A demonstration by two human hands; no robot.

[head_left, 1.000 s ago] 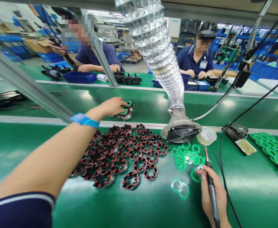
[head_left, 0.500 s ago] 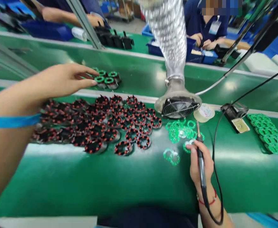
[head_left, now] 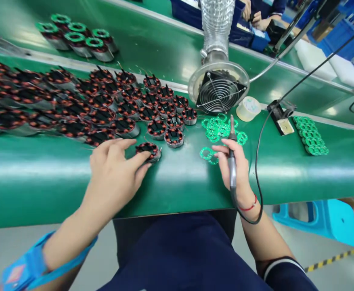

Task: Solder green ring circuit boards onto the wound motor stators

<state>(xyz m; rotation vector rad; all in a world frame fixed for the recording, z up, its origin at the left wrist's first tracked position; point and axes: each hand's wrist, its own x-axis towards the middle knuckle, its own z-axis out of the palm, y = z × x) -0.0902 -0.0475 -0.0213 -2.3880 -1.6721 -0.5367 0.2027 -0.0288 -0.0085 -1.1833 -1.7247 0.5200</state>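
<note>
My left hand (head_left: 113, 171) is at the near edge of a large group of motor stators (head_left: 104, 115). Its thumb and fingers close around the side of one stator (head_left: 149, 150), a ring with black insulation and copper windings, resting on the green bench. In my right hand (head_left: 241, 165) is a soldering iron (head_left: 232, 171), its tip pointing up and away from me. Loose green ring-shaped circuit boards (head_left: 217, 128) lie just beyond that hand. Two more rings (head_left: 206, 153) lie near its fingertips, one partly overlapping the other.
Stators topped with green rings (head_left: 75, 37) stand on the rear strip. A fume fan (head_left: 220, 95) hangs from a silver duct. To its right are a round tub (head_left: 248, 108), an iron stand with sponge (head_left: 285, 126) and stacked green rings (head_left: 310, 135). A co-worker's hands (head_left: 257, 20) are across.
My left hand has left the green-topped stators at the back and come down to a bare stator in front. The view has tilted down. My right hand still holds the soldering iron.
</note>
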